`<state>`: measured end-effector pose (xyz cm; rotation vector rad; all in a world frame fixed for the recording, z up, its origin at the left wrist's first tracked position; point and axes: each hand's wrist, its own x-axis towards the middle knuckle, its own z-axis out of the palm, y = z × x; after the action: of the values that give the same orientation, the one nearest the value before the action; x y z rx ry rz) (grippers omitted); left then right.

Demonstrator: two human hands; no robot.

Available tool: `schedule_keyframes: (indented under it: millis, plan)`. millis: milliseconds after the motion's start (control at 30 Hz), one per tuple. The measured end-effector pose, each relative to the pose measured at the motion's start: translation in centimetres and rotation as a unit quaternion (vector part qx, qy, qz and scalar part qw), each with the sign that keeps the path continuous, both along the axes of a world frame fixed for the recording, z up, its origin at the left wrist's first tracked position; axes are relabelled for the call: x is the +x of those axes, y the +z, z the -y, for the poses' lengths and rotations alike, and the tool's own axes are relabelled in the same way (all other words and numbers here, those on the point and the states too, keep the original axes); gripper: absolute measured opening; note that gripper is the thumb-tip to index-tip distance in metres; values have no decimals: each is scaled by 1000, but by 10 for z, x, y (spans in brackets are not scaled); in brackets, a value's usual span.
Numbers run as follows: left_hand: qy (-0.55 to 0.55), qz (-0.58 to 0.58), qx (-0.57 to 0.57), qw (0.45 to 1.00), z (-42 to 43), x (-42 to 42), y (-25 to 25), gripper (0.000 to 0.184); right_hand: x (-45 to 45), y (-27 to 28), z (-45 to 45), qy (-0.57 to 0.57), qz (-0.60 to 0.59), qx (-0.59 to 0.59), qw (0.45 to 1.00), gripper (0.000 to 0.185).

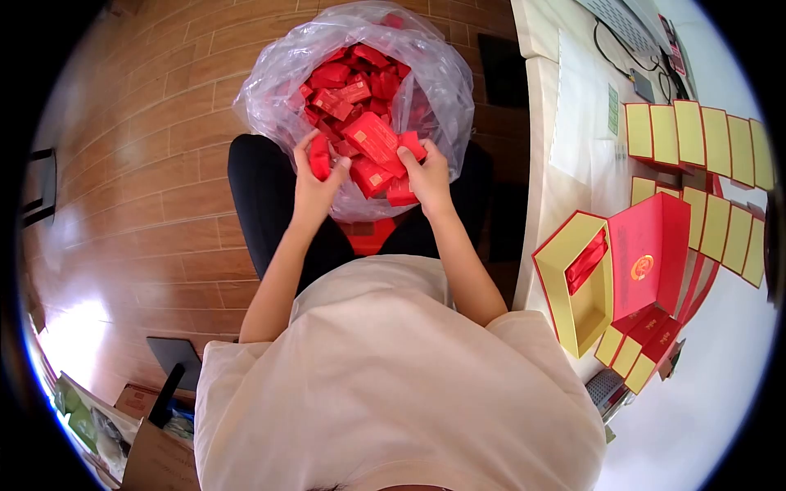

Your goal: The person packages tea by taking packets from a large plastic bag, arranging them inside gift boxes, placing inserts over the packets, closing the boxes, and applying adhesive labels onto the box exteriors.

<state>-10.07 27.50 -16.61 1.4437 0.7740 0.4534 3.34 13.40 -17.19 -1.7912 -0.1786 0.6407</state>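
A clear plastic bag (270,86) stands wide-mouthed between my knees, filled with small red foil packets (332,102). My left hand (315,192) grips one red packet (319,157) between thumb and fingers at the bag's near left side. Across from it, my right hand (429,178) has its thumb and fingers closed on another red packet (412,146). A larger-looking red packet with gold print (375,141) lies between the hands, its right end close to my right thumb; I cannot tell whether that hand holds it too.
On the table (536,164) to my right, an open red and yellow gift box (573,327) holds some red packets (587,262). Several more boxes (692,135) stand in rows behind it. Cables (622,53) lie at the far end. A cardboard box (155,458) sits at lower left.
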Motion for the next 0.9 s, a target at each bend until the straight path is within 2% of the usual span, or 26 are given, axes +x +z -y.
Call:
schedule_keyframes:
  millis: [33, 67, 100, 167, 200, 267, 300, 333, 367, 533, 567, 633, 667, 733, 767, 800, 833, 900]
  plan:
    - [-17, -24, 6, 1000, 6, -1, 7, 71, -1, 0, -1, -4, 28, -25, 999, 23]
    - [-33, -8, 141, 989, 10, 0, 6, 75, -3, -1, -2, -5, 26, -22, 999, 23]
    - [-59, -20, 136, 989, 15, 0, 7, 79, -7, -1, -3, 11, 34, -25, 999, 26]
    - [-98, -18, 227, 969, 18, 2, 17, 86, -12, 0, -4, 28, 40, -24, 999, 30]
    - [-98, -19, 230, 968, 15, 1, 20, 86, -13, 1, -2, 56, 40, -11, 998, 32]
    - [-184, -43, 288, 939, 11, 2, 24, 92, -14, 6, 2, 81, 38, 4, 996, 34]
    - [-186, -43, 289, 938, 11, 1, 27, 92, -13, 11, 5, 106, -8, 19, 994, 40]
    - [-234, -70, 289, 926, 12, 0, 32, 93, -13, 14, 8, 129, -55, 34, 990, 46]
    - [-282, -96, 287, 910, 14, -2, 34, 93, -12, 11, 12, 125, -56, 34, 990, 46]
    - [-318, -101, 299, 894, 25, -2, 26, 93, -16, 1, 24, 171, -69, 1, 983, 41]
    - [-328, -98, 295, 892, 26, -2, 25, 94, -17, -3, 25, 166, -69, 0, 984, 41]
    - [-348, -95, 280, 890, 25, -1, 24, 95, -20, -21, 26, 84, -165, 85, 979, 34]
    - [-364, -93, 266, 888, 22, -1, 23, 95, -22, -26, 24, 85, -166, 85, 979, 34]
    - [-376, -93, 275, 880, 18, -2, 20, 94, -25, -35, 21, -1, -39, 18, 999, 25]
    - [-390, -91, 284, 871, 15, -2, 18, 93, -23, -38, 20, -1, -39, 19, 999, 25]
    - [-391, -91, 285, 870, 14, -4, 19, 93, -17, -40, 20, -32, 31, -28, 999, 24]
    - [-371, -102, 246, 890, 12, -8, 20, 90, -11, -42, 22, -64, 100, -76, 990, 24]
    - [-352, -114, 207, 906, 8, -14, 20, 88, 6, -30, 29, -45, 156, -143, 976, 26]
